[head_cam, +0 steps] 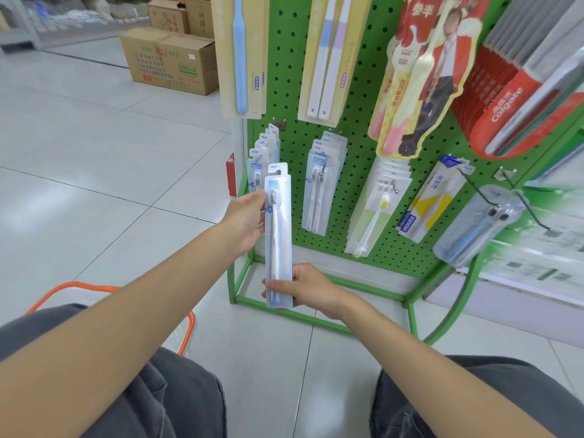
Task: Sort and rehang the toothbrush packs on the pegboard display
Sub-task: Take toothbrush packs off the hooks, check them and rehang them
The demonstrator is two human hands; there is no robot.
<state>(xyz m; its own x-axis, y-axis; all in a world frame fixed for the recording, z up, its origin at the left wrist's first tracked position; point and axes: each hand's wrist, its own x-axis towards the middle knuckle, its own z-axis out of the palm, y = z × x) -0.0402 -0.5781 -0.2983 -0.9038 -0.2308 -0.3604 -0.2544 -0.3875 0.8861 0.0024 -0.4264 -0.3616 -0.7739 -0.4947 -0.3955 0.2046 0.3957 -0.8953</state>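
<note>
I hold a clear toothbrush pack (278, 235) upright in front of the green pegboard (290, 90). My left hand (245, 221) grips its upper left edge beside the brush head. My right hand (305, 287) grips its bottom end. The pack's top sits just right of the lower-left peg (257, 159), where several matching packs (265, 147) hang. A second row of similar packs (320, 184) hangs on the peg to the right.
Further right hang green-yellow brush packs (376, 213), a white-yellow pack (433, 200) and a clear blue-brush pack (477, 226). Taller packs and red Colgate boxes (518, 99) fill the upper board. An orange basket rim (72, 287) is by my left knee; cardboard boxes (170, 61) stand behind.
</note>
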